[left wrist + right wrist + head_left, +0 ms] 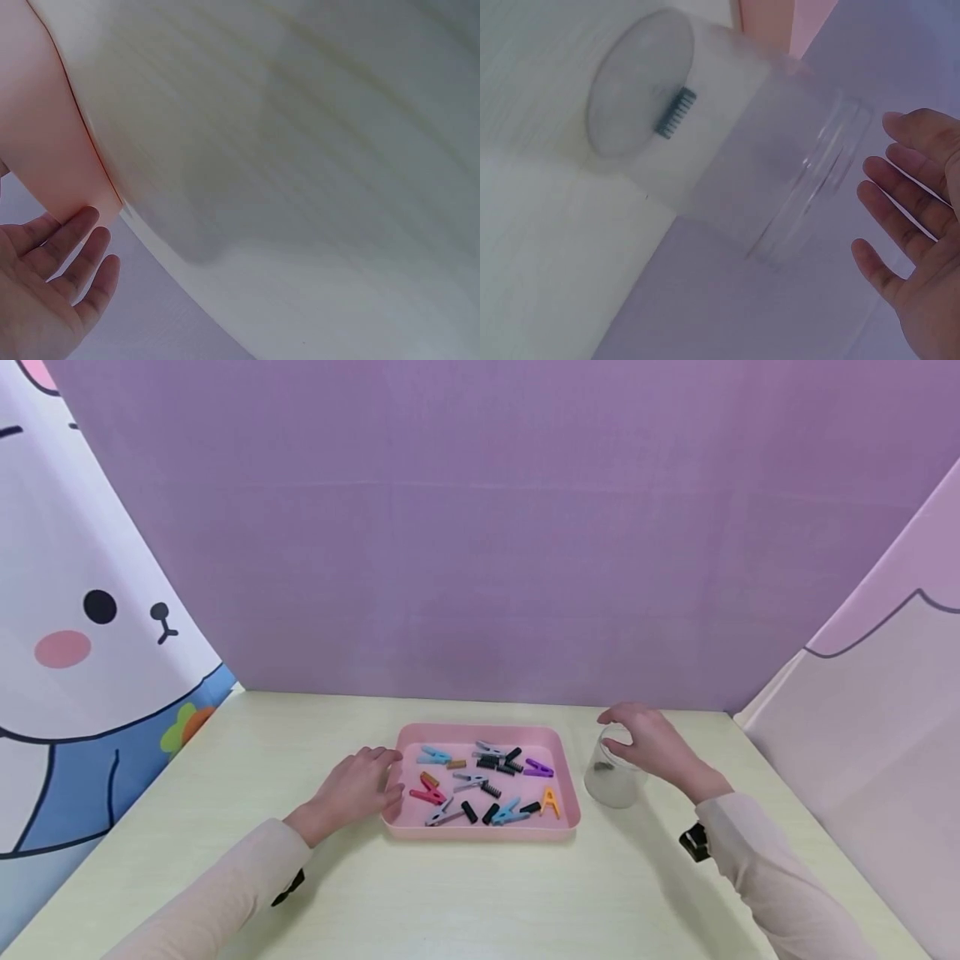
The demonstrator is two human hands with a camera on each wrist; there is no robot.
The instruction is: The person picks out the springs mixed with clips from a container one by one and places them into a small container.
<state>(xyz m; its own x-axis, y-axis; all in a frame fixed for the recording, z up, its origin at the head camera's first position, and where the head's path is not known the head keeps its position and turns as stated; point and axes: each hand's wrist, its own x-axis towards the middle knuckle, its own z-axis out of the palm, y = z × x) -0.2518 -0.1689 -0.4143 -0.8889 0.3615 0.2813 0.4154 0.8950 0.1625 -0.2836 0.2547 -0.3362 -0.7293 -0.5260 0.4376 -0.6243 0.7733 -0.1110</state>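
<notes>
Head view: a shallow pink rectangular tray point(480, 832) is set on the pale wood-grain tabletop point(480, 897), and small coloured clips and short strips are scattered inside it; just to the right of the tray, a clear cylindrical jar point(617, 789) is stood upright, with one short black toothed strip point(676, 112) seen inside near its base. The left hand point(356, 789) is placed at the tray's left wall, its fingers loosely bent and apart; how firmly the wall is pressed cannot be told. The right hand point(651, 745) is held at the jar's mouth, right of the tray, with fingers spread wide and nothing held. From here, the jar's rim could be knocked by a fingertip if the right hand is swept sideways, and since the jar seems light and almost unladen, it could be tipped and the strip spilled beside the tray. The tray could be slid or tilted if its left wall is pushed, and its loose contents would then be jumbled. Toward the tray's back right, a grey A-shaped clip point(491, 748) is crowded by several black strips point(506, 768), so a neighbour could be dragged along if a piece is pinched there carelessly, or dropped between tray and jar.
</notes>
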